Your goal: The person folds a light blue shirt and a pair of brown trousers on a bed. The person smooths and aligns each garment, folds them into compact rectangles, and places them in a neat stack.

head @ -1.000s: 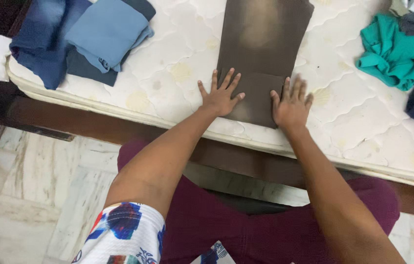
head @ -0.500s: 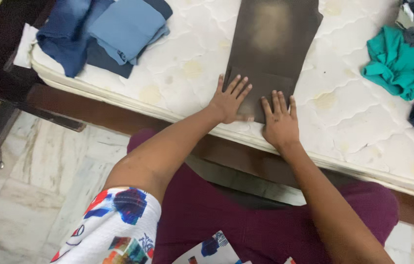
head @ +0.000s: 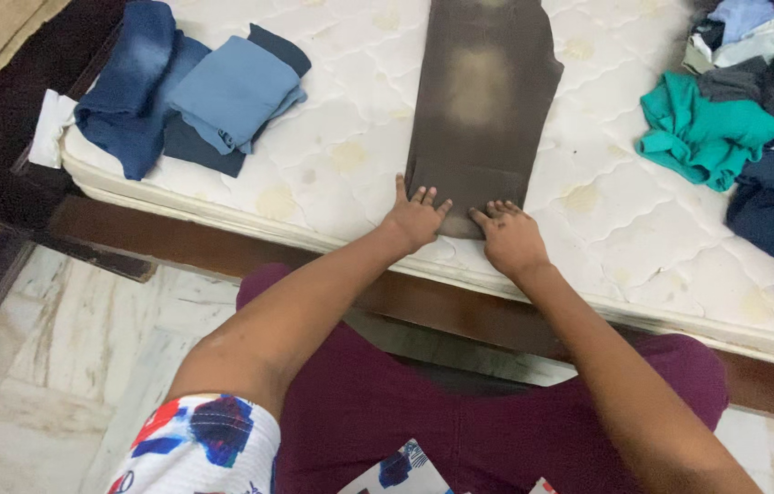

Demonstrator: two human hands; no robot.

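While flat, hands (head: 464, 229) on trousers (head: 483, 101)

Brown trousers (head: 483, 101), perhaps faded; teal cloth (head: 702, 133).

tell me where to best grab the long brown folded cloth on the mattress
Probably at its near end, by the two bottom corners, coming from the mattress edge. The long brown folded cloth lies flat and runs lengthwise away from the person, so its narrow end is closest. The left hand and the right hand already rest on that end, one near each corner, on the white quilted mattress.
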